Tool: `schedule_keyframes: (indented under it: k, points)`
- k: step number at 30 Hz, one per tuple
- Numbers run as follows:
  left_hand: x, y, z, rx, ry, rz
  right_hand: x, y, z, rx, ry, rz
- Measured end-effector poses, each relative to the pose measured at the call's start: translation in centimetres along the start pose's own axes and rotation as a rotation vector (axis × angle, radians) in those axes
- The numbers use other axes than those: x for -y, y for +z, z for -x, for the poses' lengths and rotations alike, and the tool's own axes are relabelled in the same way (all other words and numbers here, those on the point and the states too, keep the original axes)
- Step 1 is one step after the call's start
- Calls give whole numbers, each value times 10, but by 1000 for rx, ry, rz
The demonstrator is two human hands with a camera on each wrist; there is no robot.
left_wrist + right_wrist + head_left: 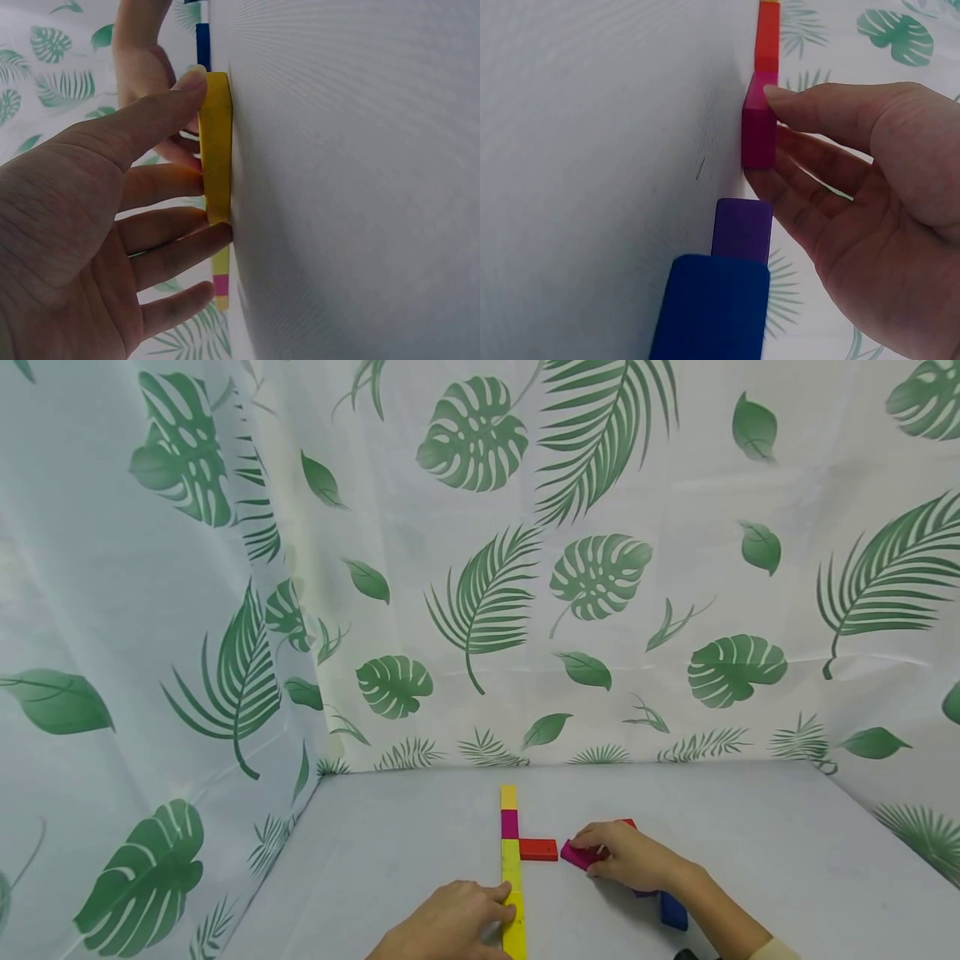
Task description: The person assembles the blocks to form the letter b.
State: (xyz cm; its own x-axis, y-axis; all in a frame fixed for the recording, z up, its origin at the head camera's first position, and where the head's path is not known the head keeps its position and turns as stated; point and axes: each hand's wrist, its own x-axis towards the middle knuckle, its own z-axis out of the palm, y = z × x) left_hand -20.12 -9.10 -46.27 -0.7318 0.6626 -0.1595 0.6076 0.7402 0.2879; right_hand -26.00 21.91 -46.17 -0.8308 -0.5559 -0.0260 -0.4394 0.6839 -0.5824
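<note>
Two long yellow blocks, the nearer one (513,931) and a paler one (511,864), form a straight row with a magenta block (510,824) and a small yellow block (508,797) at its far end. My left hand (457,920) rests its fairly straight fingers and thumb on the nearest yellow block (217,150). From the row's right side a red block (537,849) sticks out. My right hand (626,857) pinches another magenta block (760,135) between thumb and fingers. That block lies slightly angled near the red block's free end.
Right of and below my right hand lie a blue block (672,912) and a purple block (741,227). Another red block (628,822) is partly hidden behind that hand. Leaf-patterned cloth (480,610) surrounds the pale tabletop (390,835). A dark object (685,954) shows at the bottom edge.
</note>
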Motion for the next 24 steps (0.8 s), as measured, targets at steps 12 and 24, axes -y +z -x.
schedule_keyframes:
  k: [12,24]
  points:
    - [0,0,1,-5,29,3,-2,2,1,5,6,-5]
    - [1,1,1,-2,12,9,1,1,1,8,-3,6]
